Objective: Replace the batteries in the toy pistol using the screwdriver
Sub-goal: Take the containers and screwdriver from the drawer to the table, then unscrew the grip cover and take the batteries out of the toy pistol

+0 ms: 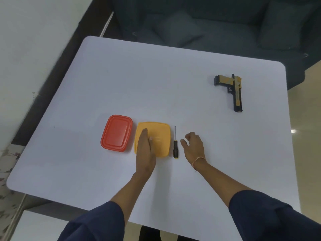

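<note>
A black and yellow toy pistol [232, 89] lies flat at the far right of the white table [156, 80], well beyond both hands. A screwdriver [175, 145] with a black and yellow handle lies in front of me, its tip pointing away. My right hand [193, 146] hovers just right of the screwdriver, fingers curled and apart, holding nothing. My left hand [145, 152] rests flat, fingers together, on the lid of a yellow box [159, 136] just left of the screwdriver. No batteries are visible.
A red lidded box [116, 133] sits left of the yellow one, nearly touching it. A dark sofa [208, 23] stands behind the table's far edge. A white wall lies to the left, with a lower white surface [38, 225] at the near left.
</note>
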